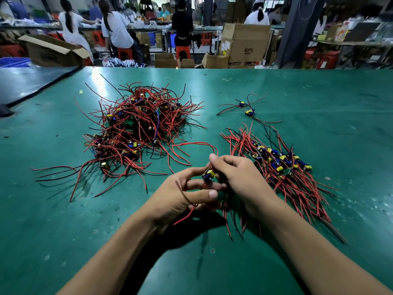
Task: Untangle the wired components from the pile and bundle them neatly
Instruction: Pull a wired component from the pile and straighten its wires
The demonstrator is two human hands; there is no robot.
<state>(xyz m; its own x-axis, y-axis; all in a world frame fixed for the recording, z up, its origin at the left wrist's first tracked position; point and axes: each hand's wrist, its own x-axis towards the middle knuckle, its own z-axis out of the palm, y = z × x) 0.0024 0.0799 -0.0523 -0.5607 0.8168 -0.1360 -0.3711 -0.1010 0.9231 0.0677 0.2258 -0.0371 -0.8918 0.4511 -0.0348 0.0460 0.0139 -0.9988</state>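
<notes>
Table: a green work table [297,99] fills the view, seen from above by the person working.
Tangled pile: a large heap of red and black wires [138,124] with small yellow and blue parts lies far left of centre.
Sorted bundle: a flatter bunch [282,167] lies on the right, its wires running roughly the same way, just beside the right hand.
Strays: two wired parts [246,108] lie apart, beyond the sorted bundle.
Small board: a wired small board [209,175] with a yellow and blue part is held above the table, between both hands, near the middle.
Left hand: the left hand [187,194] has curled fingers and pinches a loose wire [184,193] that crosses its palm.
Right hand: the right hand [240,179] grips the small board with curled fingers, forefinger raised; more wires [228,216] hang below it.
Background: cardboard boxes [244,41], red stools and people at benches.
</notes>
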